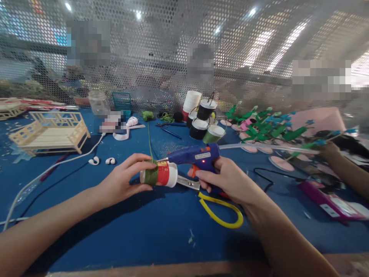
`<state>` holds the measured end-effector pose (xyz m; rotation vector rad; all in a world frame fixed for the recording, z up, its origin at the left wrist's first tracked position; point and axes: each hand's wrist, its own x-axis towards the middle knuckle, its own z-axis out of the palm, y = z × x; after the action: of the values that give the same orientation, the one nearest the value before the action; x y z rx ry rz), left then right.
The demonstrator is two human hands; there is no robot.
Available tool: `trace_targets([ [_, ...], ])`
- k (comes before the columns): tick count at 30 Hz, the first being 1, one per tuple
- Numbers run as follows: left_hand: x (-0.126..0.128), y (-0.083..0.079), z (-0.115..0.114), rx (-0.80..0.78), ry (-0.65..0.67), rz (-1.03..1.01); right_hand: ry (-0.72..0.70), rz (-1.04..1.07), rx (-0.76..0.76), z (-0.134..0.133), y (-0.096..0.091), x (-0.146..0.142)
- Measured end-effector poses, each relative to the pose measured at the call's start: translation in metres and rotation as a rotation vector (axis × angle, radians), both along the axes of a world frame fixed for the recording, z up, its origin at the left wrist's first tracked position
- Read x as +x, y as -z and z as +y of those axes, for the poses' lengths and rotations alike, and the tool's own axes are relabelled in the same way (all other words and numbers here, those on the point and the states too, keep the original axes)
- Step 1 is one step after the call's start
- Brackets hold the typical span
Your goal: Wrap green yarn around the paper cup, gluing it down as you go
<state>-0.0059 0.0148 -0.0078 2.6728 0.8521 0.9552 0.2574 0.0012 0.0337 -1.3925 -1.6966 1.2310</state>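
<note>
My left hand (pixel 127 175) is closed around a red and white paper cup (pixel 167 174) lying on its side, partly wrapped in green yarn (pixel 151 176). From the wrap a strand runs back to a green yarn ball (pixel 148 115). In my right hand (pixel 223 175) is a blue hot glue gun (pixel 193 156) with an orange trigger and a lit red light. Its metal nozzle meets the cup near the edge of the yarn; whether it touches I cannot tell. A long clear glue stick (pixel 268 147) sticks out behind it. Below lie scissors with yellow handles (pixel 221 215).
Behind stand yarn-wrapped cups (pixel 198 129) and a stack of paper cups (pixel 192 102). At left is a small wooden bench model (pixel 54 132), near earbuds (pixel 110 161) and a white cable (pixel 57 163). Felt flowers (pixel 259 127), a purple power strip (pixel 325 200) and another person's arm (pixel 346 165) occupy the right.
</note>
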Motion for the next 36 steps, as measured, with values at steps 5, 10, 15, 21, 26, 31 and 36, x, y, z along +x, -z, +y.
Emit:
trace_targets([
  [5, 0.000, 0.000, 0.000, 0.023, 0.011, 0.018, -0.096, 0.012, -0.007, -0.003, 0.002, -0.001],
  [10, 0.000, 0.000, 0.001, 0.033, 0.009, 0.011, 0.085, -0.093, -0.020, -0.005, 0.004, -0.005],
  [15, -0.001, 0.000, 0.001, 0.034, 0.014, 0.024, 0.083, -0.108, -0.037, -0.006, 0.005, -0.008],
  [21, -0.001, 0.000, 0.001, 0.042, 0.016, 0.040, 0.108, -0.138, -0.071, -0.008, 0.003, -0.010],
  [26, -0.001, 0.001, 0.001, 0.056, 0.023, 0.048, 0.102, -0.140, -0.052, -0.009, 0.003, -0.012],
  [31, -0.001, 0.000, 0.002, 0.045, 0.028, 0.024, 0.114, -0.159, -0.019, -0.010, 0.002, -0.012],
  [36, 0.000, -0.001, 0.002, 0.033, 0.024, 0.008, 0.106, -0.190, 0.024, -0.011, 0.003, -0.011],
])
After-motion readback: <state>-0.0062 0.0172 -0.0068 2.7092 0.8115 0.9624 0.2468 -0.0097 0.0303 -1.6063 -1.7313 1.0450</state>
